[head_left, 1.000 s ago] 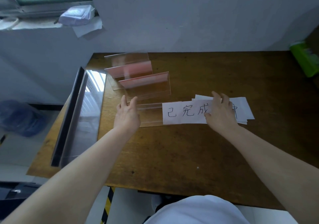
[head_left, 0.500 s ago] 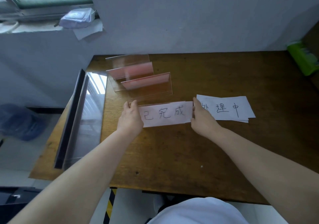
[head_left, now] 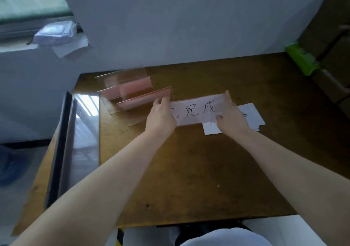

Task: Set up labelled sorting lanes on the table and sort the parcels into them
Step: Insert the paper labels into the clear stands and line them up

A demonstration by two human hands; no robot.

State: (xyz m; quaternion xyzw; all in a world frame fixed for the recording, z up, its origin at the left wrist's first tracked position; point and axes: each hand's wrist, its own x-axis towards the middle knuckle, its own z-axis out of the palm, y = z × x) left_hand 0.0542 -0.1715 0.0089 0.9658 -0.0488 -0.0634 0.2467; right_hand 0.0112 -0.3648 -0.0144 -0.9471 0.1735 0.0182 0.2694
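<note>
A clear acrylic sign holder [head_left: 198, 111] with a white handwritten paper label inside it is held between both hands above the brown table [head_left: 189, 170]. My left hand [head_left: 161, 117] grips its left end and my right hand [head_left: 232, 119] grips its right end. Under my right hand lies a small stack of other white paper labels [head_left: 251, 116], partly hidden. Three more clear sign holders [head_left: 132, 92] stand in a staggered row at the table's far left, showing pinkish reflections.
A long clear and black panel [head_left: 75, 141] lies along the table's left edge. A green packet [head_left: 301, 60] and brown cardboard boxes [head_left: 331, 37] sit at the far right. A wrapped white bundle [head_left: 55, 33] rests on the window ledge. A white wall stands behind the table.
The label slid fully into the holder. Both hands then lifted the holder and carried it to the right, over the stack of labels.
</note>
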